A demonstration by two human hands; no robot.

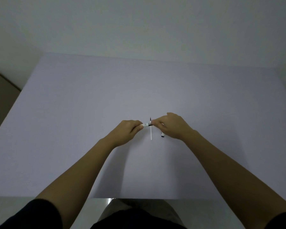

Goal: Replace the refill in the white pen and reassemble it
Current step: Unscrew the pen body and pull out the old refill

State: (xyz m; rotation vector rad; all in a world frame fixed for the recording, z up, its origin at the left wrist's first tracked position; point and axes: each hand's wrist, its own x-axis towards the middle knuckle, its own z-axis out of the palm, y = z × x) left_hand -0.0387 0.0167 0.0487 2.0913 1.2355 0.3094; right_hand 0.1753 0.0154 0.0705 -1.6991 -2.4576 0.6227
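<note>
We see one white pen point(146, 124) held crosswise just above the worktop point(89, 113), between two hands. The left hand point(129, 131) is closed around the pen's white end, thumb and fingers pinching it. The right hand point(168, 126) is closed on the other end, where a short dark section shows at its fingertips; whether that is the grip piece or the refill coming out we cannot tell at this size.

Directly beneath the pen lies one thin white stick point(151, 134), running away from us, with a dark point at its far end; we take it for a refill, though old or new is not clear. Just right of the pen, below the right hand, lies one short white piece with a dark end point(162, 135), probably the cap or a barrel part. So we count one pen in hand, one loose refill and one loose small part, nothing else on the worktop.

We judge the pen light and stiff, its smooth plastic a little slippery, so each half wants a firm pinch close to the joint, twisting or pulling straight along its length. The refill looks slender and likely to bend or roll; we would lift it by the middle of its tube, away from the inked tip.
</note>
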